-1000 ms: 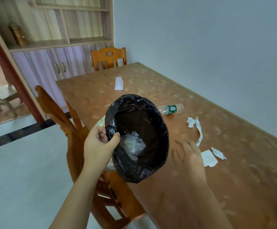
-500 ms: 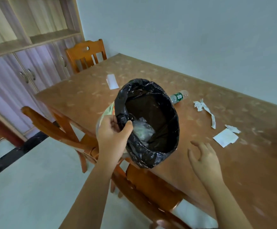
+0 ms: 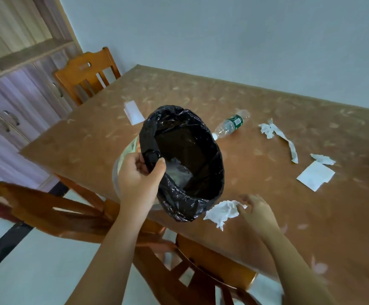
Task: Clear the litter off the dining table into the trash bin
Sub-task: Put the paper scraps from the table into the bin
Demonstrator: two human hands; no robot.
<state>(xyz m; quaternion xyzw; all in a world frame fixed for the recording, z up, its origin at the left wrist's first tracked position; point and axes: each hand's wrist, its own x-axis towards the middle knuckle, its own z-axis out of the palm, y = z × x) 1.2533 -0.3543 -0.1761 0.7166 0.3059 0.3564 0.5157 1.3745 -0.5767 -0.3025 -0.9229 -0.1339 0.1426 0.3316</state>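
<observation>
My left hand point(image 3: 138, 180) grips the near rim of a trash bin point(image 3: 180, 204) lined with a black bag and holds it tilted over the front edge of the brown dining table point(image 3: 278, 221). Clear plastic litter lies inside the bin. My right hand point(image 3: 257, 211) pinches a crumpled white tissue point(image 3: 222, 212) lying on the table just beside the bin. Farther back lie a clear plastic bottle point(image 3: 230, 124) with a green label, a torn paper strip point(image 3: 277, 134), a small scrap point(image 3: 323, 159), a square white paper point(image 3: 315, 176) and a folded white paper point(image 3: 133, 112).
Wooden chairs stand around the table: one at the far end point(image 3: 84, 71), one at the left point(image 3: 47, 208), one below my arms point(image 3: 201, 265). A cabinet point(image 3: 7, 106) with shelves fills the left. A pale wall runs behind the table.
My view has swung left and closer to the table. My right hand has dropped to the table and taken hold of the crumpled tissue, which had been out of sight. The left hand still holds the bin.
</observation>
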